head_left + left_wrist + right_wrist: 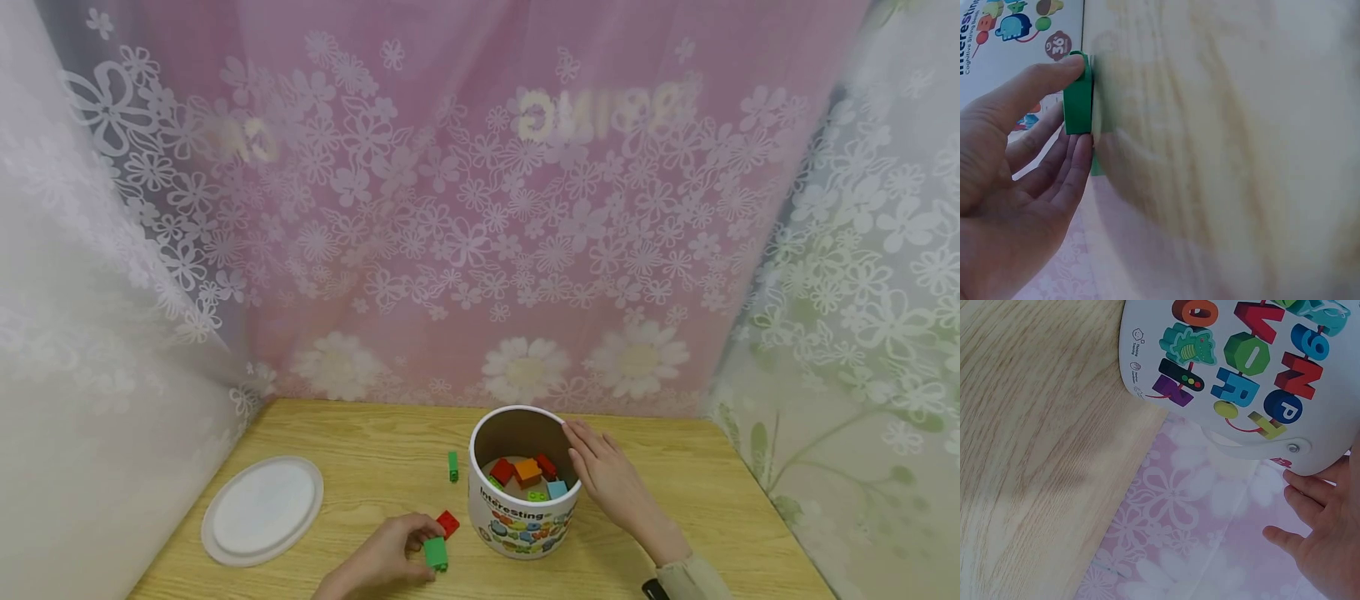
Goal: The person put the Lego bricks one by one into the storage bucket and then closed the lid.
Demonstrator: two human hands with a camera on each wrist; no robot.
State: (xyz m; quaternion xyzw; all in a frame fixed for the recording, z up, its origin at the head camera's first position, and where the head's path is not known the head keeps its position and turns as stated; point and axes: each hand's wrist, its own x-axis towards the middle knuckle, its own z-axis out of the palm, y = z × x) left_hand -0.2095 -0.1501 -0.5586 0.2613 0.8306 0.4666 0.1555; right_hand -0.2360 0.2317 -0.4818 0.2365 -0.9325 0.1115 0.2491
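Note:
My left hand (384, 552) pinches a green toy brick (436, 552) close over the wooden table, left of a white bucket (520, 543). In the left wrist view the thumb presses one end of the green brick and the fingers are at the other. Just behind that brick a red brick (447, 523) lies on the table. My right hand (615, 482) rests on the bucket's right rim with its fingers fairly straight. Inside the bucket are several bricks, among them an orange one (527, 472), a light blue one (557, 489) and red ones.
A narrow green brick (453, 467) lies on the table (367, 442) behind the red one, left of the bucket. The round white lid (264, 505) is at the far left. Flowered curtains (465, 208) hang along the back and both sides.

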